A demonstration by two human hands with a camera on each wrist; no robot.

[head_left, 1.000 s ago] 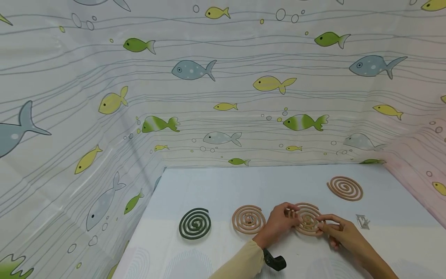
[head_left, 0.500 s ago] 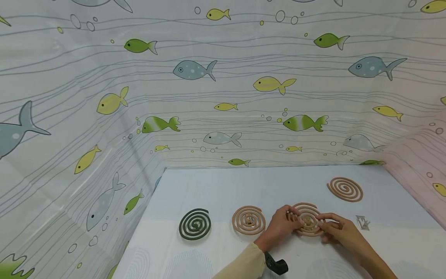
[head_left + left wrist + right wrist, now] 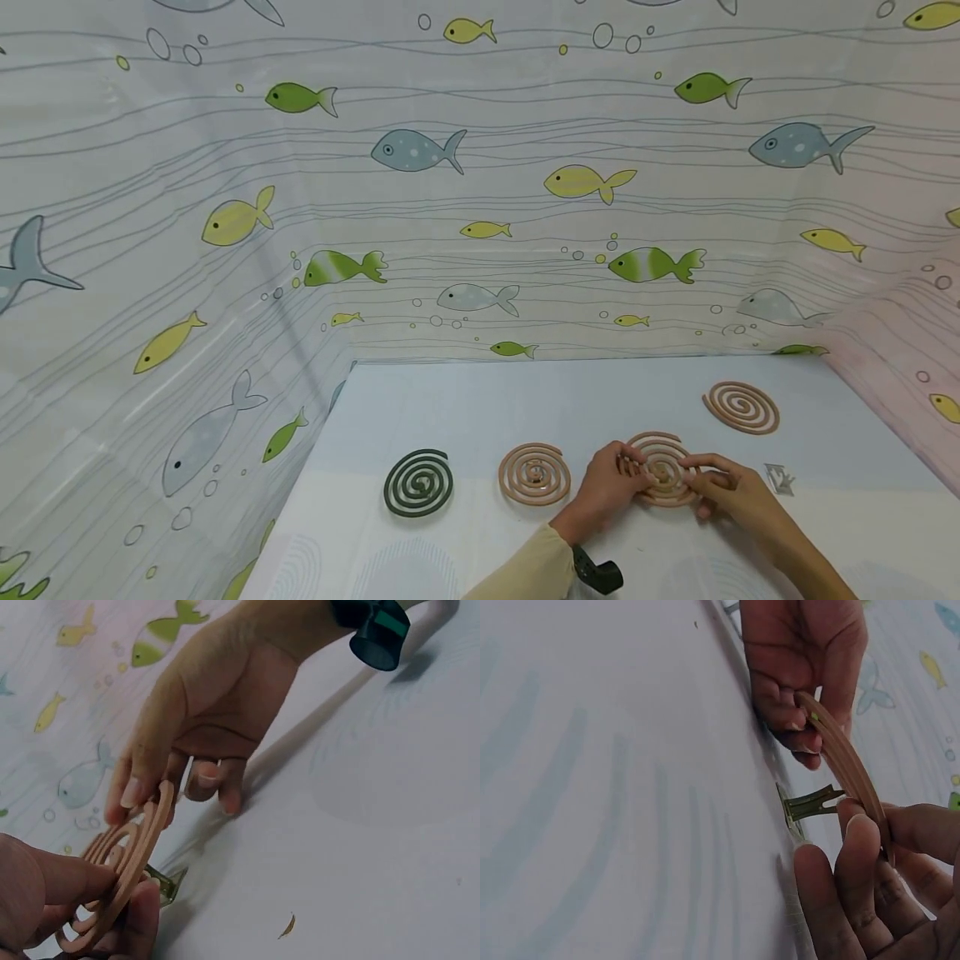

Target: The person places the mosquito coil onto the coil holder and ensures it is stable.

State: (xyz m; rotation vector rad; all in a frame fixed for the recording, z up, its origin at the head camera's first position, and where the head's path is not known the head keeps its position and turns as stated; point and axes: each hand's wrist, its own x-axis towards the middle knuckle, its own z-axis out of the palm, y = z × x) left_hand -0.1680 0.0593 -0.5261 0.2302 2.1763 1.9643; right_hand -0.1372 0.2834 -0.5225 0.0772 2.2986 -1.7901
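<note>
A brown mosquito coil (image 3: 855,769) is pinched at both sides, by my left hand (image 3: 602,483) and my right hand (image 3: 738,497). In the right wrist view a small metal coil stand (image 3: 810,802) is on the table under it, its forked prong up at the coil's underside. Whether the prong sits in the coil's centre is hidden by fingers. The left wrist view has the coil (image 3: 139,855) tilted, with thumb and fingers on opposite faces. Left of my hands, a second brown coil (image 3: 534,475) sits on a stand.
A dark green coil (image 3: 420,483) stands farther left. At the back right lies another brown coil (image 3: 741,407). A flat metal stand (image 3: 778,478) lies right of my right hand. Fish-patterned sheeting (image 3: 480,183) walls the white table (image 3: 450,400) at the back and sides.
My left hand has shifted slightly down along the coil, its fingers moving in from the rim. My right fingers have adjusted a little on the right side. The other coils stay put.
</note>
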